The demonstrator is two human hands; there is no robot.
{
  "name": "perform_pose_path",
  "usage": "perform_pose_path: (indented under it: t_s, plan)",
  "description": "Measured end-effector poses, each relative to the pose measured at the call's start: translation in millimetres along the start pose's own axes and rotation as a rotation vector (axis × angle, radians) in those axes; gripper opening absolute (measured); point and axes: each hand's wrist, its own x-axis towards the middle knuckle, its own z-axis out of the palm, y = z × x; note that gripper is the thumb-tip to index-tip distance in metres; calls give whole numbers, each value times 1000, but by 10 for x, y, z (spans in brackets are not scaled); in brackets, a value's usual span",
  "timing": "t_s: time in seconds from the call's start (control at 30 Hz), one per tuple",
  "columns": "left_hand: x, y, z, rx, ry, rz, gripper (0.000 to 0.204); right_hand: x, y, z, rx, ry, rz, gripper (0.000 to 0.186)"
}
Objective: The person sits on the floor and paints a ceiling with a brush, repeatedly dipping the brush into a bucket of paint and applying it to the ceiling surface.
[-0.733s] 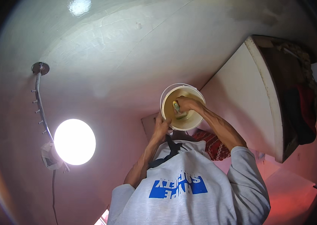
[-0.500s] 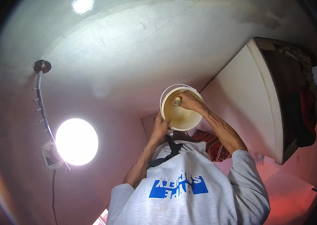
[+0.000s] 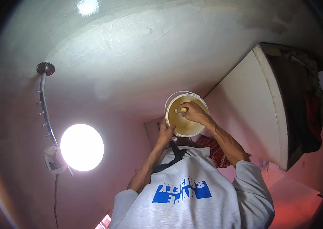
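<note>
A white plastic bucket [image 3: 184,133] with a thin wire handle is tilted so that its mouth faces the view, and its inside is stained yellowish. My left hand [image 3: 165,133] grips its left rim, thumb over the edge. Reaching into the mouth from the right, my right hand [image 3: 194,113] is closed around a short handle [image 3: 183,110], pale with a yellow-green tint. The lower end of that tool is hidden in the bucket, so its kind does not show. How much the bucket contains is hard to make out.
At the left, a metal rail [image 3: 45,108] with small pegs runs beside a bright round lamp [image 3: 82,147] and a hanging cord [image 3: 55,198]. A large pale cabinet [image 3: 251,103] juts in at the right, dark items on it. Patterned red cloth [image 3: 217,152] is behind my right arm.
The whole view has shifted slightly. Inside the bucket my right hand has moved a little toward the middle, and the handle in it now points more to the left. The left hand keeps its grip.
</note>
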Motion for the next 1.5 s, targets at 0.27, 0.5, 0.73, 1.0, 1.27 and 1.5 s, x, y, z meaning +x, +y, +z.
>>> perform_pose_path:
  t_s: [0.27,0.5,0.73,1.0,1.27,1.5]
  plan:
    - [-52,51,78,-30,83,17,48,-681,79,-363,1115,426,355,25]
    - [-126,50,-68,8,94,49,44,-955,187,-696,1719,595,176,21]
    - [423,-712,-742,61,97,135,35,-771,57,-2229,1252,1114,-421,29]
    - [227,-427,-645,-2,162,8,38,-573,355,-3500,928,1353,-559,29]
    - [211,-582,-837,-59,224,-74,51,-588,695,-3813,932,1313,-507,33]
    - [264,-561,-864,-77,179,-71,47,-411,1163,-4137,899,1494,-501,28]
